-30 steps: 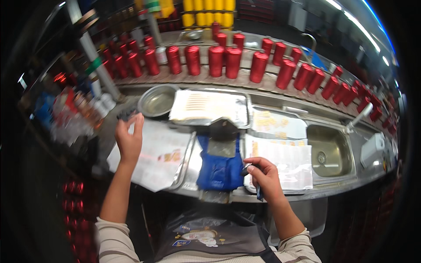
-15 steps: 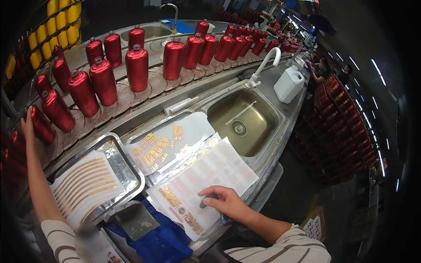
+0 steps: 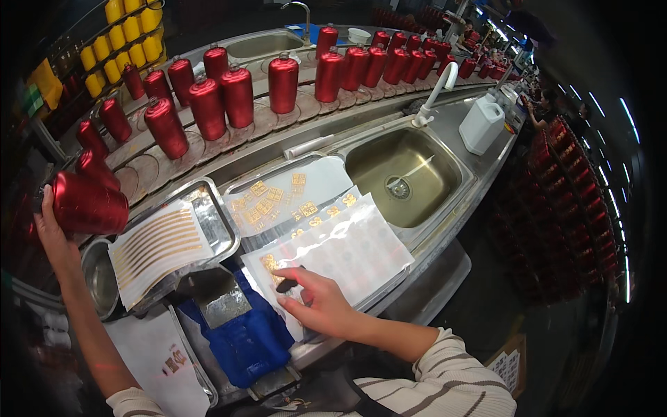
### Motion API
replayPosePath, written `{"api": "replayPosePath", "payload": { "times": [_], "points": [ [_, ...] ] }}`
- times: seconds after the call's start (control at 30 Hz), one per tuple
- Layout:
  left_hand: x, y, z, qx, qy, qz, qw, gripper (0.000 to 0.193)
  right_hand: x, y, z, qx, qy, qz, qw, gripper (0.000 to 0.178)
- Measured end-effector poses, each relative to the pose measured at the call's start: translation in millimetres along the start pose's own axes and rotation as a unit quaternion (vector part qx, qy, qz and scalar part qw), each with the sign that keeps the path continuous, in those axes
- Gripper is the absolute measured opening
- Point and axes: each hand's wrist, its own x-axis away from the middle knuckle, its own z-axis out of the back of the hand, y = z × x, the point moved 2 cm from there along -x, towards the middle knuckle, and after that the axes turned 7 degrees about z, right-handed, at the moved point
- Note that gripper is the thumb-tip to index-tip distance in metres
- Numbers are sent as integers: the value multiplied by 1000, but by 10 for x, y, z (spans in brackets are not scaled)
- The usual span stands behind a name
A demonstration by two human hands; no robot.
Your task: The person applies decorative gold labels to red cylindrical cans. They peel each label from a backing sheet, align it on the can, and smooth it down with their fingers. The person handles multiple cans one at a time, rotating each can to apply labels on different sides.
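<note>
While the left forearm (image 3: 94,333) extends forward and upward from the lower left, the left hand (image 3: 57,233) is raised at the far left, beside the conveyor (image 3: 142,167). Its fingers close on the neck end of a red bottle (image 3: 94,203); the placement of the fingers behind the neck cannot be told. The bottle is tilted onto its side, neck to the left and base to the right. Its body lies to the right of the fingertips, above the far end of a metal bowl (image 3: 97,278).

The right forearm (image 3: 389,333) enters from the lower right and points leftward, with the right hand (image 3: 319,302) low over a white sheet (image 3: 354,254). The thumb and bent fingers pinch a small dark tool (image 3: 285,285). The tool sits at the fingertips, just below the gold print (image 3: 269,263) at the sheet's left end. Contact between tool and sheet cannot be told.

A blue cloth (image 3: 246,351) lies to the left of the right hand. A metal tray (image 3: 224,222) carrying a gold-striped sheet (image 3: 163,243) lies between the bottle and the white sheet.
</note>
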Motion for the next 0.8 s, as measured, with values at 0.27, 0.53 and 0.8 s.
{"api": "replayPosePath", "payload": {
  "times": [0.27,0.53,0.8],
  "points": [
    [2296,570,-904,106,-102,349,926,22,62,-418,-703,153,-125,303,932,94],
    [3079,90,-841,183,-175,477,842,63,744,-478,-781,-350,-53,-65,933,120],
    [3024,-104,-866,-40,-165,439,882,87,751,-467,-541,145,-108,79,980,93]
  ]
}}
